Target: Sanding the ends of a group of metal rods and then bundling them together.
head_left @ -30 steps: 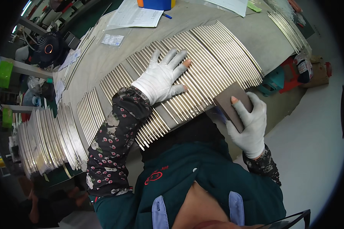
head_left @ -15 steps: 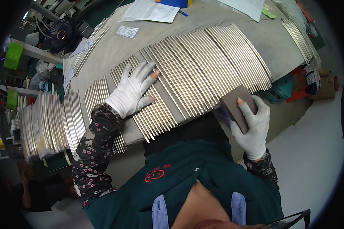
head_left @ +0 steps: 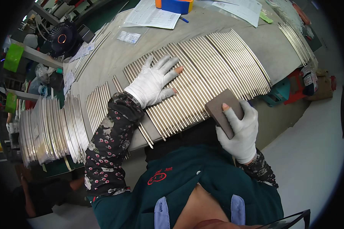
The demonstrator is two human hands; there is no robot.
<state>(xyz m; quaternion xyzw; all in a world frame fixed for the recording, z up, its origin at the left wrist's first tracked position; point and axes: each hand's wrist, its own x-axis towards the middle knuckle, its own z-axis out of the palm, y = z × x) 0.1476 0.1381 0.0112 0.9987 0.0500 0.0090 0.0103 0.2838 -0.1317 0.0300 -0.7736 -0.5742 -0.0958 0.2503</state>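
Note:
A wide row of slim shiny metal rods point(head_left: 218, 57) lies side by side on the grey table. My left hand point(head_left: 152, 83), in a white glove with bare thumb and fingertip, rests flat on the rods with its fingers spread. In my right hand point(head_left: 241, 131), gloved the same way, is a brown-grey rectangular block point(head_left: 226, 110), gripped between thumb and fingers. The block is at the near ends of the rods, by the table's front edge; whether it touches them I cannot tell. Two loose rods point(head_left: 145, 136) lie partly under my left forearm.
More rods point(head_left: 97, 103) and plastic-wrapped bundles point(head_left: 46, 126) line the left side. Another rod group point(head_left: 294, 44) lies far right. Papers point(head_left: 151, 13), a pen point(head_left: 184, 20) and a blue-orange object point(head_left: 175, 5) are at the back. A black fan point(head_left: 62, 37) stands far left.
My left hand has moved right, and the rods beneath it have closed up against the main row. My right hand has brought the block leftward along the near edge.

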